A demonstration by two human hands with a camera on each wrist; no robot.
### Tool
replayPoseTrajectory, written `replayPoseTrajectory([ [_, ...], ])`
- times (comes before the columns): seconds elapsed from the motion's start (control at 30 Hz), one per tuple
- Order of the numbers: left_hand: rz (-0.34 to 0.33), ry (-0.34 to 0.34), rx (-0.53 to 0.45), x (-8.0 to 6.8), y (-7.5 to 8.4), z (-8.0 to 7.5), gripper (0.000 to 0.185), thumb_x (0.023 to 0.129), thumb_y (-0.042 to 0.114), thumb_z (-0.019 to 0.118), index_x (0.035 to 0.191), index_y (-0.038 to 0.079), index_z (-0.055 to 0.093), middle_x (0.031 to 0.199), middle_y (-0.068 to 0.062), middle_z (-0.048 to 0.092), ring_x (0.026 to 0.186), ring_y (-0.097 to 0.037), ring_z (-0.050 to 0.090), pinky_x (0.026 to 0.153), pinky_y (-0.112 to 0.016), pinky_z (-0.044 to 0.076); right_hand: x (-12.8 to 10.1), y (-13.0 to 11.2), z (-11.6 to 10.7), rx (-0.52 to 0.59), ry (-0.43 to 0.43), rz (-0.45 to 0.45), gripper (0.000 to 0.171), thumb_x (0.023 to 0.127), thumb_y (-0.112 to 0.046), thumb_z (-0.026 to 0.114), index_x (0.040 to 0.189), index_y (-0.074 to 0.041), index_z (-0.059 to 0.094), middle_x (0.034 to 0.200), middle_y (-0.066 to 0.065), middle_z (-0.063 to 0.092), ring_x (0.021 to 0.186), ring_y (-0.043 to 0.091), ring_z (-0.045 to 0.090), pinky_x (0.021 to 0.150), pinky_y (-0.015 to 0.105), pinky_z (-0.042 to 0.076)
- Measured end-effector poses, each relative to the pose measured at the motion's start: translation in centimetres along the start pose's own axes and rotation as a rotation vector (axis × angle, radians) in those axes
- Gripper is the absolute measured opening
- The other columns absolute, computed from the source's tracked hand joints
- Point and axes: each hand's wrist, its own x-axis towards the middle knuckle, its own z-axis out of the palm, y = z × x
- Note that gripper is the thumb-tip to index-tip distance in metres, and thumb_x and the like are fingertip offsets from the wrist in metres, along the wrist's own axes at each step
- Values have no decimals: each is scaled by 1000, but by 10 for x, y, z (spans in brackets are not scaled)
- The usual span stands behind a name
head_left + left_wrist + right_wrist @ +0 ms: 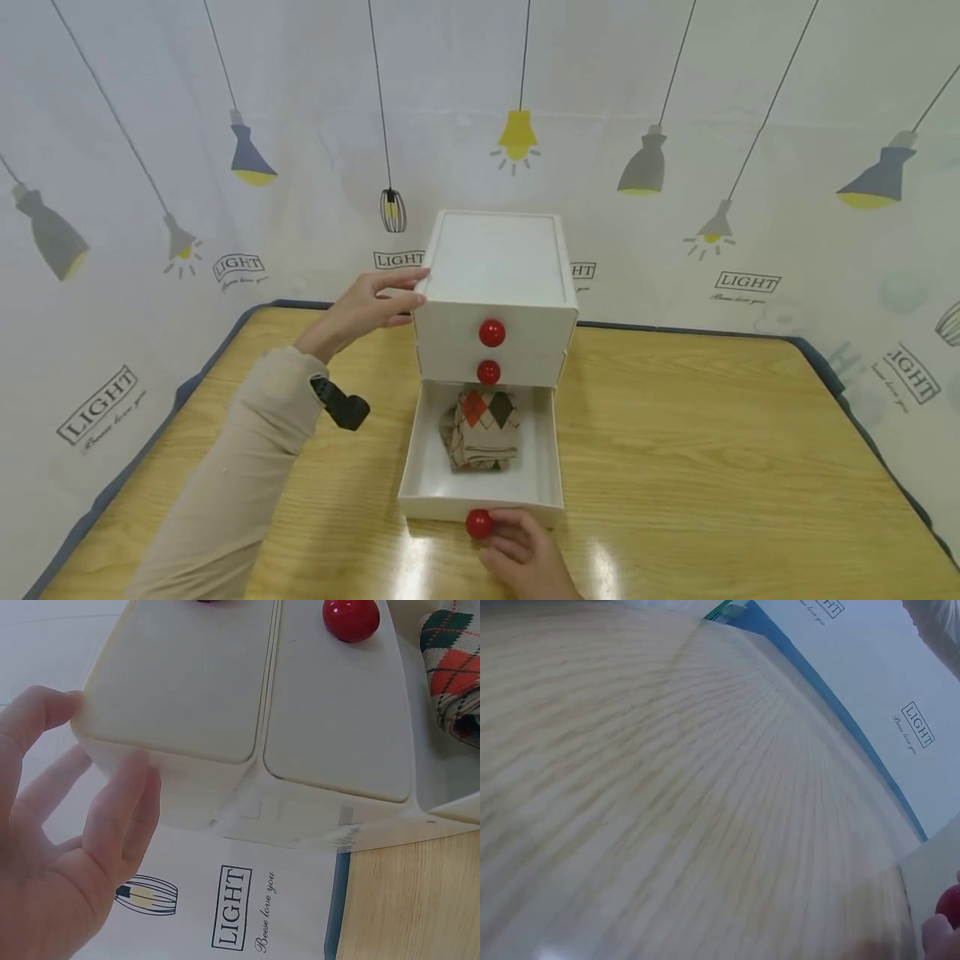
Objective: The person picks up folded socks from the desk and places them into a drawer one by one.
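A white drawer cabinet [498, 258] stands on the wooden table, its bottom drawer [438, 507] pulled out toward me. Folded argyle knitwear [483, 446], beige with red and dark diamonds, lies inside that drawer; whether it is a pair of socks I cannot tell. My left hand [363, 308] steadies the cabinet's left side near the top, fingers fairly straight; the left wrist view shows the fingers [124, 799] against the side and front corner. At the drawer's front, my right hand [525, 558] pinches the red round knob [478, 523]. Only fingertips [937, 934] show in the right wrist view.
Two closed upper drawers carry red knobs, the top knob [492, 332] and the middle knob [488, 372]. A wooden table [697, 450] extends to both sides, and a lamp-printed backdrop [600, 75] surrounds it. A black strap [341, 404] is on the left sleeve.
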Motion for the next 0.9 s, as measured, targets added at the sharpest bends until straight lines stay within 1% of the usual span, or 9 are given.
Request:
replayPoseTrajectory([
  [0.13,1,7,3,0,1,0,54,89,23,55,138,15,34,135,-14,28,114,-29,41,88,-31,47,2,-3,3,-7,85,-10,41,78,-4,66,110,14,49,106,22,56,92,26,58,77,22,51],
  [0.2,-3,11,3,0,2,0,54,89,23,55,138,15,34,133,-15,29,113,-29,42,87,-31,47,3,-5,4,-21,123,10,38,78,-6,66,109,13,53,105,20,58,89,21,59,74,22,51],
  [0.3,-4,10,1,-1,2,1,54,89,22,55,138,15,34,135,-15,28,114,-29,42,88,-31,47,6,-6,4,-48,160,17,37,78,-11,67,106,10,56,102,17,60,86,17,60,71,21,52],
  [0.43,-10,12,-6,-1,2,3,53,89,22,55,137,15,34,134,-15,29,113,-29,42,88,-32,46,11,-7,4,-59,191,-21,35,77,-11,68,104,9,58,100,17,61,85,13,60,73,19,51],
  [0.57,-13,13,-5,-2,2,4,53,89,23,55,137,15,35,132,-15,30,111,-29,43,87,-32,47,17,-9,6,-28,222,-79,32,77,-5,67,102,13,57,99,21,60,83,10,60,74,19,50],
  [0.73,-3,8,8,-1,1,2,53,89,24,55,137,16,35,135,-13,29,112,-29,42,87,-32,47,28,-12,11,-7,288,-116,31,74,-1,69,99,13,57,96,20,60,82,10,58,72,19,50],
  [0.83,-2,4,12,-1,0,2,53,89,25,54,137,17,34,139,-9,28,114,-28,42,89,-33,46,39,-16,12,-18,344,-113,29,72,0,70,96,11,58,93,17,60,80,12,57,69,19,50],
  [0.9,-2,5,9,0,0,2,53,89,25,55,137,17,35,139,-9,28,114,-28,42,90,-35,45,46,-19,12,-33,380,-109,28,72,0,70,95,10,59,91,15,61,79,12,56,68,19,50],
])
